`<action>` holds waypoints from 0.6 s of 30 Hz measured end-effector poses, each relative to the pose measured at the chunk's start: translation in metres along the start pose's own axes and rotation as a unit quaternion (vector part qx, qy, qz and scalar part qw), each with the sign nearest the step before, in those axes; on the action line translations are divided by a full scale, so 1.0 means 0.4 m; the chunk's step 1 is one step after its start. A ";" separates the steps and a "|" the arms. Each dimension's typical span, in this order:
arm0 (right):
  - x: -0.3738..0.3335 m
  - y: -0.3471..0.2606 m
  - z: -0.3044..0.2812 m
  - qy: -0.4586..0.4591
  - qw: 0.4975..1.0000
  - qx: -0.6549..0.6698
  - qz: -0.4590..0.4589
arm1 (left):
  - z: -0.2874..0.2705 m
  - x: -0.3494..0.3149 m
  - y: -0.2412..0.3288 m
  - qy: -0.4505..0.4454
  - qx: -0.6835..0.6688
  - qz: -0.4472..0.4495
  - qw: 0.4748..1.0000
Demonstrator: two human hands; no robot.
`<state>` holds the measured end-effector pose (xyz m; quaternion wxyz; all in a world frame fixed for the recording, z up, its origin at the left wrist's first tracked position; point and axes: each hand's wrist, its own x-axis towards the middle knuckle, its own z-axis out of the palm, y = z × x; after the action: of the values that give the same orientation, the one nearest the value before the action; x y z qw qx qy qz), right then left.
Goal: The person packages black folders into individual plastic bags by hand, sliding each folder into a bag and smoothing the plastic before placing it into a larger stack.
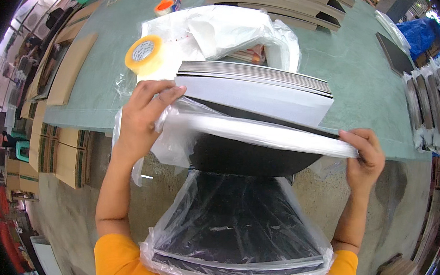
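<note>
My left hand (148, 111) is closed on a clear plastic bag (169, 146) at the left end of a black board (249, 157), which has a thick white edge facing up. The thumb and fingers pinch the film near the board's upper corner. At the opposite end, my right hand (363, 156) grips the board, fingers over its far side. The board is held between both hands just off the near table edge; some of it is blurred. Against my body rests a black bundle (239, 218) wrapped in clear plastic. Just beyond my hands stands a stack of white-faced boards (250, 95).
On the green table (342, 59) lie a yellow tape roll (144, 55), crumpled white plastic sheeting (214, 27), an orange tape dispenser (164, 8) and stacked boards (278, 6). Plastic-wrapped bundles (435, 104) stand at the right. Cardboard cartons (69, 156) are at the left.
</note>
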<state>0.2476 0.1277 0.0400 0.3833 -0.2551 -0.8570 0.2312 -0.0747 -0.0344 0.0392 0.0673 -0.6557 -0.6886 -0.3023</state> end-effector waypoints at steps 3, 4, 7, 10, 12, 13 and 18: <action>-0.017 0.032 -0.049 -0.086 0.943 0.293 0.132 | -0.036 -0.006 -0.047 -0.065 -0.307 -0.030 0.949; -0.033 0.060 -0.057 -0.139 0.889 0.404 0.164 | -0.042 -0.029 -0.062 -0.117 -0.502 -0.113 0.849; -0.122 0.139 -0.010 -0.309 0.762 0.515 0.244 | 0.015 -0.177 -0.108 -0.207 -0.676 -0.255 0.659; -0.240 0.161 0.123 -0.313 0.625 0.535 0.475 | 0.158 -0.324 -0.139 -0.308 -0.635 -0.408 0.579; -0.387 0.284 0.245 -0.237 0.686 0.402 0.558 | 0.277 -0.399 -0.150 -0.272 -0.611 -0.506 0.544; -0.448 0.342 0.315 -0.241 0.752 0.304 0.533 | 0.323 -0.424 -0.138 -0.222 -0.579 -0.580 0.527; -0.498 0.400 0.411 -0.230 0.894 -0.008 0.385 | 0.360 -0.436 -0.218 -0.347 -0.283 -0.449 0.773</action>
<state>0.2766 0.0942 -0.2607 0.0545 -0.5080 -0.7575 0.4063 -0.0906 -0.1083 -0.1910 -0.5087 -0.3219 -0.7643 -0.2313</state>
